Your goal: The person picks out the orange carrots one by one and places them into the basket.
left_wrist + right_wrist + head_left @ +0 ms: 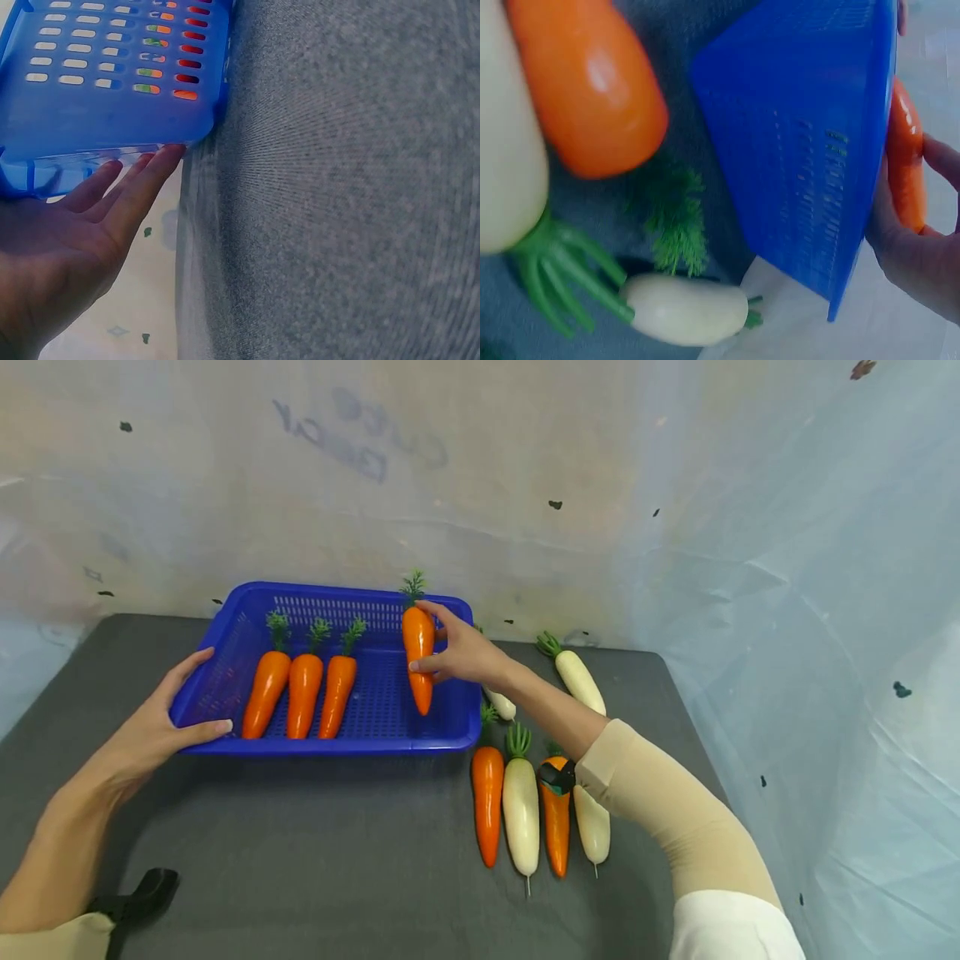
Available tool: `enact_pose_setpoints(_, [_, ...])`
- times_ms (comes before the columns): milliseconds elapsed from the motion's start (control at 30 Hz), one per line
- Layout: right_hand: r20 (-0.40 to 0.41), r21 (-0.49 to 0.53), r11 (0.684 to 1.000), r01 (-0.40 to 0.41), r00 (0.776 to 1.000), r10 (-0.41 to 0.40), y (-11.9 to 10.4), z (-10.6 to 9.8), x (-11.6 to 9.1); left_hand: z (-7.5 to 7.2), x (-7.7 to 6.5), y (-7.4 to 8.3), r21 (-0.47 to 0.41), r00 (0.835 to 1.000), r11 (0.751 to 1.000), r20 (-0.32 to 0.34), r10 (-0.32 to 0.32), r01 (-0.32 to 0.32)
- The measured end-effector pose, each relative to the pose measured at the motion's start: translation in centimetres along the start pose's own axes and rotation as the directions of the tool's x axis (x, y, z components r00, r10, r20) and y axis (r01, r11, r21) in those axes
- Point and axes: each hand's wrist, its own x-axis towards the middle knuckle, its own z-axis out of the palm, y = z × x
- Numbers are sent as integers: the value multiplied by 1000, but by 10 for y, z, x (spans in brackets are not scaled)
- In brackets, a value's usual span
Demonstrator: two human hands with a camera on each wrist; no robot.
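Note:
My right hand [468,652] holds an orange carrot [417,635] with a green leafy top between thumb and fingers, over the right part of a blue plastic basket [382,747]. The carrot's tip points toward me. Inside the basket, at its left, three orange carrots [303,693] lie side by side, tops away from me. At the basket's left end, my left hand [153,727] grips the rim, thumb over the near corner and fingers along the side. The left wrist view shows those fingers [142,187] against the basket wall.
Right of the basket, on the dark grey table [337,860], lie two carrots [488,802] and several white radishes [521,818]. One radish [581,681] lies farther back, partly behind my right forearm. A pale plastic sheet [487,485] hangs behind and to the right.

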Motion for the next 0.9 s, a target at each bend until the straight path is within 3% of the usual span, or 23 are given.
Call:
enact_pose_setpoints(467, [-19, 51, 998, -46, 999, 47, 15, 32, 34, 3, 5, 1, -28, 1000, 1000, -7, -1, 1])
enact_pose_setpoints(700, [8, 30, 996, -78, 997, 78, 26, 54, 44, 5, -1, -1, -5, 1000, 1000, 1, 0, 0])
enact_pose_setpoints(900, [10, -61, 991, -120, 993, 121, 23, 64, 55, 2, 1, 0, -1, 1000, 1000, -2, 6, -6])
